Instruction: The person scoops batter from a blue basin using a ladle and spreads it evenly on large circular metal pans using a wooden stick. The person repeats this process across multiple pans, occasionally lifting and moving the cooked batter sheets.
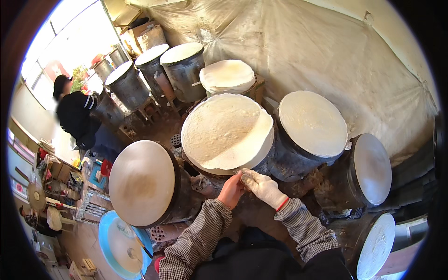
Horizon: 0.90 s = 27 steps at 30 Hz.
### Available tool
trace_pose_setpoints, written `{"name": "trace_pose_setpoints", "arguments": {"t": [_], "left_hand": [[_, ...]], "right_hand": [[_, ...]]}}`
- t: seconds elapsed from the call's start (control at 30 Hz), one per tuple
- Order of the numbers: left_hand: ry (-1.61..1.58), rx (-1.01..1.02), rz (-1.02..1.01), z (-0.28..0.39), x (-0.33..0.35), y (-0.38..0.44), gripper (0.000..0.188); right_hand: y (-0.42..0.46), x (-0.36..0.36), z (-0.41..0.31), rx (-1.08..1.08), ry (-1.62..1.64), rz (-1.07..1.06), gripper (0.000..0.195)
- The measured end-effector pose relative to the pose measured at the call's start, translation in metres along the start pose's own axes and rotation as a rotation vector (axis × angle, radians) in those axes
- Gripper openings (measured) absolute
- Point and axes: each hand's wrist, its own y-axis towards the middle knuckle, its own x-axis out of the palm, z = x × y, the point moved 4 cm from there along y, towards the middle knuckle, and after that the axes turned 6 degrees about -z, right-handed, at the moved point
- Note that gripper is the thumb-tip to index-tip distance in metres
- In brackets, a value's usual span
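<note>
Before me stands a round griddle on a drum, bearing a thin pale pancake (217, 133) with small bubbles. One part of the sheet, at the right and near side, looks smoother and lighter. At the griddle's near edge my left hand (232, 190), bare, has its fingers together. My right hand (260, 185), in a whitish knitted glove with a red cuff, meets it fingertip to fingertip. Whether something small is pinched between them cannot be seen. Another pancake (313, 122) covers the griddle to the right. A stack of pale pancakes (227, 75) lies behind.
A griddle with a brownish centre (141, 183) stands close at left, above a blue basin (105, 241) of pale liquid with a ladle. More drum griddles line the right and back left. Far left, a person in black (78, 115) stands beside a drum. Plastic sheeting (297, 52) covers the wall.
</note>
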Motion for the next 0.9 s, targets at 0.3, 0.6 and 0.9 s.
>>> {"name": "trace_pose_setpoints", "arguments": {"t": [0.3, 0.6, 0.9], "left_hand": [[0.053, 0.193, 0.144, 0.039, -0.016, -0.032, 0.030], [0.036, 0.131, 0.201, 0.026, -0.043, -0.094, 0.024], [-0.013, 0.051, 0.294, -0.011, -0.080, -0.186, 0.025]], "right_hand": [[0.046, -0.022, -0.022, -0.496, -1.147, 0.236, 0.055], [0.108, -0.043, -0.066, -0.465, -0.988, 0.049, 0.019], [0.108, -0.100, -0.103, -0.508, -0.619, 0.541, 0.017]]}}
